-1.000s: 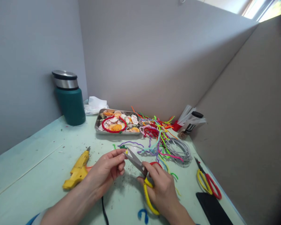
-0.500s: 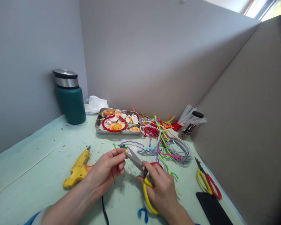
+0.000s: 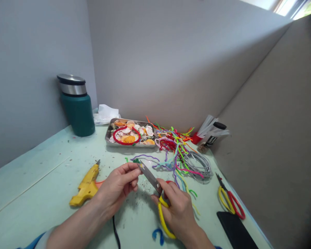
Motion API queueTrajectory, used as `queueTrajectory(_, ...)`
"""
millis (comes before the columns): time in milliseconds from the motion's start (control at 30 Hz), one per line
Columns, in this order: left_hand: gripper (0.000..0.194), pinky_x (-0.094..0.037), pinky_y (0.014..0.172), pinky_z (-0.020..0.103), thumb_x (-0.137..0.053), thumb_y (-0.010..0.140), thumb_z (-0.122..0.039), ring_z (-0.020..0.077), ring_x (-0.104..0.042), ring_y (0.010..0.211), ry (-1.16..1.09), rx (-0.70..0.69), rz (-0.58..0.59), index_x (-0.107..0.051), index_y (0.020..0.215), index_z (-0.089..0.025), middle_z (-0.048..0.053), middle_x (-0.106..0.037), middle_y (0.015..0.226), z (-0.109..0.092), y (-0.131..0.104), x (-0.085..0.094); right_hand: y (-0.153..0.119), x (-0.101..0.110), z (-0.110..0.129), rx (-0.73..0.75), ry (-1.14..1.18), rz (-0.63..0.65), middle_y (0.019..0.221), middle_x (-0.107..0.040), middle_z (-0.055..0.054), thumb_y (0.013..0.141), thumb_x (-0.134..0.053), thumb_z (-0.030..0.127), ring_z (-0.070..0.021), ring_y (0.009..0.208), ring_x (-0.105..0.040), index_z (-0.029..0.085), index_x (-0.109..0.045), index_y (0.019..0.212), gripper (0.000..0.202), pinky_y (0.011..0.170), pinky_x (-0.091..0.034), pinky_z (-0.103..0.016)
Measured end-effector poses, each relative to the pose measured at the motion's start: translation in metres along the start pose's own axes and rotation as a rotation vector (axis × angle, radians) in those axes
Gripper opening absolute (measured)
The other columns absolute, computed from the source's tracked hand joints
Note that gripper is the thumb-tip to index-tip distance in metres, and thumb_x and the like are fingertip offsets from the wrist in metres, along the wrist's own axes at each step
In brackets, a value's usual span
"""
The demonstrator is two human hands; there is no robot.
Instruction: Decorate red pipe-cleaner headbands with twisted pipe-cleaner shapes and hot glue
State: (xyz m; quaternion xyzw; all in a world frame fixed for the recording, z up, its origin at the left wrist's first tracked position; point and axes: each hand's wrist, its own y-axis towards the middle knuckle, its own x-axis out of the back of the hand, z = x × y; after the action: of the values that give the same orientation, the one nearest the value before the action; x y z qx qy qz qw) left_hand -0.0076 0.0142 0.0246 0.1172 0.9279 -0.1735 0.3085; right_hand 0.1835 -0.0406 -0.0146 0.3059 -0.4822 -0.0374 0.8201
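My left hand point(image 3: 121, 183) is pinched at the centre of the view, on a tiny yellowish piece at its fingertips that is too small to name. My right hand point(image 3: 177, 207) grips the yellow and red handles of a pair of scissors point(image 3: 150, 177). The scissor blades point up and left, with their tips at my left fingertips, and look nearly closed. A dark green bit point(image 3: 136, 160) lies just behind the tips. Below the scissors, a curled blue piece point(image 3: 158, 236) rests on the table.
A yellow glue gun point(image 3: 87, 186) lies left of my hands. Behind are a tray point(image 3: 131, 146) of shells with a red ring, colourful pipe cleaners point(image 3: 175, 148) and coiled wire point(image 3: 198, 166). A green bottle point(image 3: 79, 116) stands back left; second scissors point(image 3: 230, 200) lie right.
The scissor blades have come closer together at my left fingertips, and the yellow piece there shows less. Both hands hold nearly the same places.
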Motion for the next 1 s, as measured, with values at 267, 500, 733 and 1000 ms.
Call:
queueTrajectory(267,0.018,-0.041,0.044,0.014,-0.075,0.066,-0.015,0.0016,-0.045,0.045,0.024,-0.025,-0.013,-0.064,0.080,-0.012,-0.004,-0.055,0.065,0.001,-0.002,-0.001,-0.002,-0.002,0.001,-0.003,-0.016,-0.004,0.077,-0.060,-0.005,0.082,-0.060,0.030,-0.0164,0.063,-0.056,0.016,-0.054,0.116,0.037,0.054,-0.043,-0.024)
queueTrajectory(500,0.018,-0.040,0.043,0.014,-0.075,0.066,-0.014,0.0017,-0.044,0.044,0.035,-0.027,-0.040,-0.063,0.080,-0.012,-0.005,-0.054,0.061,0.000,-0.002,-0.003,-0.001,-0.002,0.005,-0.005,-0.019,0.003,0.073,-0.061,-0.004,0.082,-0.058,0.025,-0.0157,0.060,-0.055,0.016,-0.057,0.110,0.029,0.052,-0.039,-0.024)
queueTrajectory(733,0.020,-0.039,0.042,0.015,-0.075,0.066,-0.014,0.0016,-0.043,0.044,0.011,-0.023,-0.028,-0.063,0.083,-0.012,-0.002,-0.058,0.068,-0.001,-0.001,-0.003,-0.001,0.002,0.001,-0.026,0.008,-0.009,0.071,-0.061,-0.001,0.084,-0.058,0.026,-0.0134,0.056,-0.053,0.018,-0.056,0.106,0.024,0.054,-0.038,-0.023)
queueTrajectory(1000,0.024,-0.040,0.042,0.015,-0.075,0.066,-0.015,0.0015,-0.043,0.045,-0.006,-0.020,-0.012,-0.066,0.088,-0.012,-0.002,-0.056,0.069,-0.001,-0.001,-0.002,0.007,0.015,-0.002,-0.113,0.011,0.076,0.082,-0.058,-0.003,0.081,-0.062,0.035,-0.0185,0.069,-0.053,0.021,-0.050,0.111,0.036,0.061,-0.039,-0.027)
